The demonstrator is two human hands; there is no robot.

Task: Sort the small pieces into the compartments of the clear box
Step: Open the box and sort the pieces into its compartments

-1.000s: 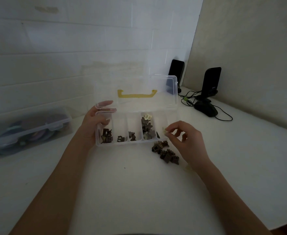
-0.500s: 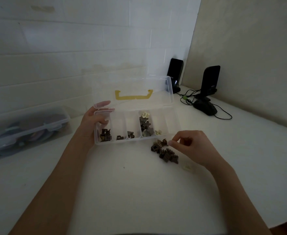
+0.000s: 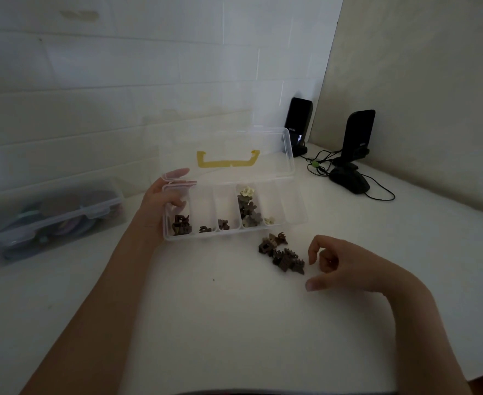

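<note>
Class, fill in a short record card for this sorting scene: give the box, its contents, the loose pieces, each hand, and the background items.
box: clear box, lid open, yellow handle
compartments: dark pieces in the three leftmost, grey and cream pieces in the fourth, one cream piece in the fifth
loose pieces: dark brown pile on the table, in front of the box
left hand: grips the box's left end
right hand: open, beside the pile, holding nothing
background: two black speakers, storage bin
</note>
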